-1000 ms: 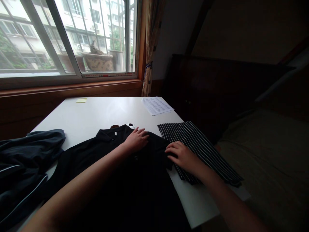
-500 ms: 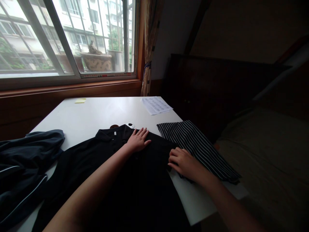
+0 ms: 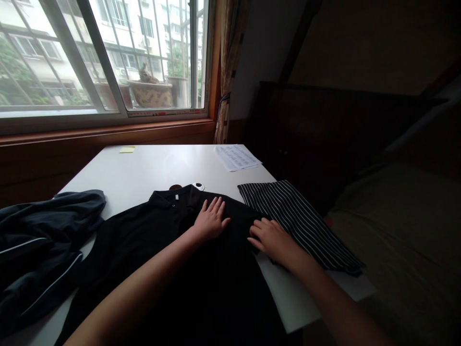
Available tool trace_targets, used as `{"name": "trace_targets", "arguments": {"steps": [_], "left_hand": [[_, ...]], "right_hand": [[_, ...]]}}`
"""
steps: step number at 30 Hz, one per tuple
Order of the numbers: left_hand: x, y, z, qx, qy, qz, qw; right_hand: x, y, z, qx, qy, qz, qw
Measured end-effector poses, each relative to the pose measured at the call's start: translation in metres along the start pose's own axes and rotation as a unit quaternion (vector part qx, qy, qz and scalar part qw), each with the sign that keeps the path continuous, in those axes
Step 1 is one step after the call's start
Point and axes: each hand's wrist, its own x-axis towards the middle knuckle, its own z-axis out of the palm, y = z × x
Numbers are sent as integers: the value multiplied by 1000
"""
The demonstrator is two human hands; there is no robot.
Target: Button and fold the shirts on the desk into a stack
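A black polo shirt [image 3: 133, 235] lies spread on the white table [image 3: 151, 166], its collar and small white label toward the window. My left hand [image 3: 212, 220] rests flat on the shirt's upper chest, right of the collar, fingers stretched out. At the right sleeve, my right hand [image 3: 268, 236] has its fingers curled in on the fabric, with the thumb side toward the shirt. A folded black-and-white striped garment [image 3: 298, 221] lies right beside that hand, partly under or against the sleeve; their overlap is too dark to tell.
A heaped dark garment with white piping [image 3: 46, 240] covers the table's left side. Printed papers [image 3: 237, 158] and a yellow sticky note [image 3: 127, 150] lie along the far edge. A brown round object [image 3: 175, 187] and a white-and-black one [image 3: 198, 185] sit behind the collar.
My left hand has slid slightly toward me over the shirt's chest, still flat. My right hand has shifted a little left at the sleeve. The whole view has swung slightly left.
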Motion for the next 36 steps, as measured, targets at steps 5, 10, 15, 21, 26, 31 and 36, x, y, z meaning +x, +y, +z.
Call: {"name": "trace_targets", "arguments": {"steps": [5,10,15,21,26,31,36], "left_hand": [[12,-6,-6,-40,-14,-10,999],[14,-12,-28,-85,-53,3,995],[-35,-20,-84,-144,-64,34,987],[-155,-84,-155,-94,14,-95,991],[-238,-159,-162,33,2,-287,957],[-253,-185,-134,53,-39,-343,937],[-236,-175,-128,42,-28,-355,934]], "right_hand": [[6,-4,-4,-21,-22,7,1000],[10,-8,-10,-32,-41,20,998],[16,-10,-12,-35,-60,27,997],[40,-28,-20,-36,-21,37,998],[78,-77,-29,49,67,-72,994],[137,-147,-11,183,121,-224,950],[181,-211,21,203,109,-264,937]]}}
